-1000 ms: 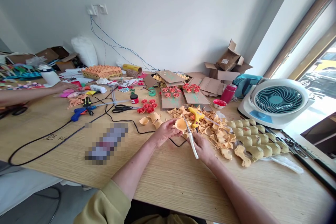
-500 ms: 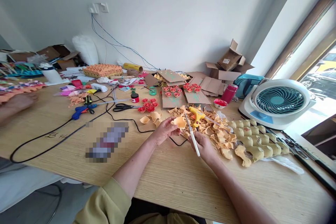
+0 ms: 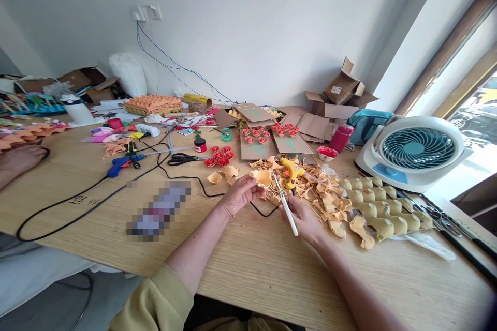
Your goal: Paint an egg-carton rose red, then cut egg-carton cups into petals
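Observation:
Between the fingers and thumb of my left hand [image 3: 239, 195] is a pale orange egg-carton cup [image 3: 261, 178] with an uneven rim. My right hand [image 3: 305, 218] grips white-handled scissors [image 3: 289, 213], their blades pointing up beside the cup's right side. Whether the blades touch the cup, I cannot tell. Behind and right of both hands spreads a heap of torn orange carton scraps [image 3: 330, 201], with a yellow glue gun [image 3: 291, 172] lying on it. Two loose cut pieces, one a small cup [image 3: 214, 179], lie left of the heap near several red paper roses [image 3: 219, 156].
A grey-green egg tray [image 3: 382, 209] and a white fan [image 3: 413, 152] stand right. Black scissors [image 3: 188, 158], a red paint jar [image 3: 200, 145], a blue glue gun [image 3: 118, 165] and its looping cord occupy the left. Another person's hand [image 3: 23, 159] rests at the far left.
My left hand and the cup have shifted slightly left and up. The scissors have moved a little away from the cup. The other person's hand has drawn left.

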Demonstrator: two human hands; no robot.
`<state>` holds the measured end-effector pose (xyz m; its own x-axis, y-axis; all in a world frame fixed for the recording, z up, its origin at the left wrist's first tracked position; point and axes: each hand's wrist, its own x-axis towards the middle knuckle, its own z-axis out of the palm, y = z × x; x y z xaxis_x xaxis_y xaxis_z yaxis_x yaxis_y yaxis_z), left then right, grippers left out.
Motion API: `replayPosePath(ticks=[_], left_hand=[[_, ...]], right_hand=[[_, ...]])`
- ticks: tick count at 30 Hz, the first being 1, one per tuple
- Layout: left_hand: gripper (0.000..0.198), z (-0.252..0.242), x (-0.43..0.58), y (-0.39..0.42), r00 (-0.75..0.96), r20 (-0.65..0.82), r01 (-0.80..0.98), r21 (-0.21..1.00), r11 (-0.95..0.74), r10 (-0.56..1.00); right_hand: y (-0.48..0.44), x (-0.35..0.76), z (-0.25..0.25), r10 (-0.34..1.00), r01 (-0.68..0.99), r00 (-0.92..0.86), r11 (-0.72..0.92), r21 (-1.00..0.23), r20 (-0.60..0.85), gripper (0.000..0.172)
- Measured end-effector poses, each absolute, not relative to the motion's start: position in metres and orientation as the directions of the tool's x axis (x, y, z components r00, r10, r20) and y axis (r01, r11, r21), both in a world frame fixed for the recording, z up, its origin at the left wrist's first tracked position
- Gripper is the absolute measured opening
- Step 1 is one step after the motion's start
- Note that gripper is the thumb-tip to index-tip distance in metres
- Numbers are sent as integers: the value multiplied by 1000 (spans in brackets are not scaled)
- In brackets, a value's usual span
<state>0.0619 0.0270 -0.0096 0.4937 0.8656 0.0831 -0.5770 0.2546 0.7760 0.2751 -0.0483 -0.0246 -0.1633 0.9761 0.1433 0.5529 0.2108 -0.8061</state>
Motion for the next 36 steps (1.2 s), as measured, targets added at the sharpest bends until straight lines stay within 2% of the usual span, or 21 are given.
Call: replayPosePath(ticks=[15, 22, 29, 36], left_hand=[[42, -15, 63, 27, 587, 93, -470, 848, 245, 804], [42, -13, 59, 26, 615, 88, -408, 886, 221, 783], [42, -12, 59, 26, 628, 74, -413, 875, 251, 774], [43, -10, 58, 26, 617, 77, -452, 850, 272, 783]], right_hand=[[-50, 276, -20, 965, 624, -198, 261, -736, 174, 28], [-50, 278, -20, 959, 700, -218, 284, -655, 182, 25], [-51, 279, -22, 952, 724, -229, 305, -618, 202, 23], [-53, 276, -19, 949, 707, -209, 314, -634, 237, 30]])
